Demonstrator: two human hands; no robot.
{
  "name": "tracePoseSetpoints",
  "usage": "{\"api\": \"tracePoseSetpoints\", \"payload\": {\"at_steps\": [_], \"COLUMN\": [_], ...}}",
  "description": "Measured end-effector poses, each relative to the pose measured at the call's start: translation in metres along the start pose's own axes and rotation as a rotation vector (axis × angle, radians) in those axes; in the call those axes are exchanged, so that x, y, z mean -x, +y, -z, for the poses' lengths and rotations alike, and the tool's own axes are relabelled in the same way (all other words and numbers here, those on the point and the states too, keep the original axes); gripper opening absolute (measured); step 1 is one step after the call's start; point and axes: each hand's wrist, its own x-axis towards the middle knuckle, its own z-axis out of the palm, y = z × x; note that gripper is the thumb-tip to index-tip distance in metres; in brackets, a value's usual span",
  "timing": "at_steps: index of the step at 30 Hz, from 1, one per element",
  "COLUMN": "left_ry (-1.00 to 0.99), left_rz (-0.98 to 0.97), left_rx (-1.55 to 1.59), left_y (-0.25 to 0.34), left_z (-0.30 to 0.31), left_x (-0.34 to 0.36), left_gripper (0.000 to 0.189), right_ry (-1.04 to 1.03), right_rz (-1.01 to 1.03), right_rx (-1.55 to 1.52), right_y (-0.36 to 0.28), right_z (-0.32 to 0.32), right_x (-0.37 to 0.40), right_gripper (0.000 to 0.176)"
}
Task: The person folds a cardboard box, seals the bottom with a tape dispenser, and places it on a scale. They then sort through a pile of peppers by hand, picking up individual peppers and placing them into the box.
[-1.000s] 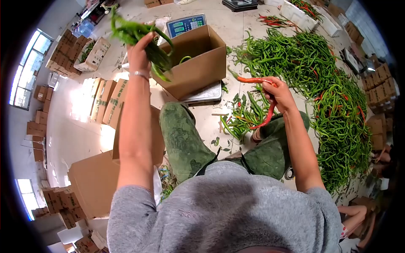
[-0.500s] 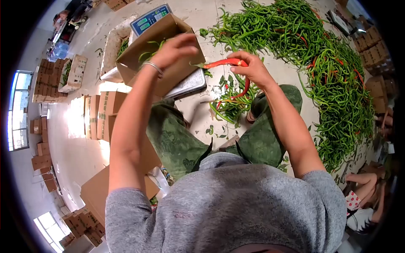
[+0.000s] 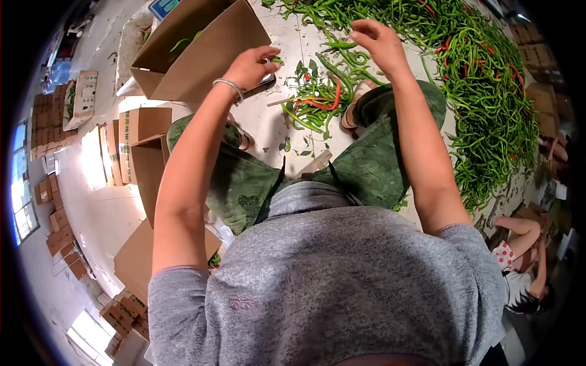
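Note:
My left hand, with a bracelet at the wrist, is beside the right side of an open cardboard box. Its fingers are apart and I see nothing held in them. Higher up on the right, my right hand has its thumb and fingers parted, with nothing visible between them. Below and between the hands, a small pile of green chilies lies on the floor between my feet, with a curved red chili on it. A few green chilies show inside the box.
A large heap of green chilies with some red ones spreads along the right. A blue scale display shows behind the box. Cardboard boxes stand at the left. Another person is at the lower right.
The red chili in my right hand is gone from it, and that hand has moved up and right. My left hand has moved slightly down and right. The view has shifted, so the box appears higher and further left.

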Motion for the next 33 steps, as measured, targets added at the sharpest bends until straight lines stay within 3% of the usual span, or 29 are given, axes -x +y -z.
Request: {"api": "tracePoseSetpoints", "payload": {"at_steps": [5, 9, 13, 17, 20, 23, 29, 33], "left_ry": [0.022, -0.005, -0.062, -0.215, -0.146, -0.038, -0.138, -0.3], "left_rz": [0.083, 0.06, 0.083, 0.243, 0.099, 0.052, 0.297, 0.395], "left_rx": [0.166, 0.136, 0.093, -0.048, -0.145, -0.251, -0.536, -0.518], "left_y": [0.037, 0.028, 0.002, -0.006, 0.028, 0.023, 0.01, 0.009], "left_z": [0.028, 0.026, 0.018, 0.018, 0.028, 0.036, 0.053, 0.048], "left_x": [0.0, -0.017, -0.032, -0.048, -0.065, -0.07, -0.074, -0.085], "left_gripper": [0.035, 0.035, 0.036, 0.037, 0.036, 0.035, 0.041, 0.043], "right_ry": [0.095, 0.154, 0.074, -0.127, -0.289, -0.341, -0.552, -0.539], "right_rz": [0.016, 0.048, -0.256, -0.507, -0.509, -0.541, -0.339, -0.251], "right_rx": [-0.274, -0.258, -0.15, 0.108, 0.143, 0.308, 0.604, 0.73], "right_y": [-0.036, -0.039, 0.04, 0.123, 0.188, 0.26, 0.356, 0.403], "right_z": [0.049, 0.096, 0.114, 0.087, 0.057, 0.026, -0.03, -0.067], "right_x": [0.015, 0.002, -0.027, -0.045, -0.064, -0.09, -0.143, -0.143], "right_gripper": [0.022, 0.023, 0.031, 0.047, 0.057, 0.067, 0.071, 0.071]}}
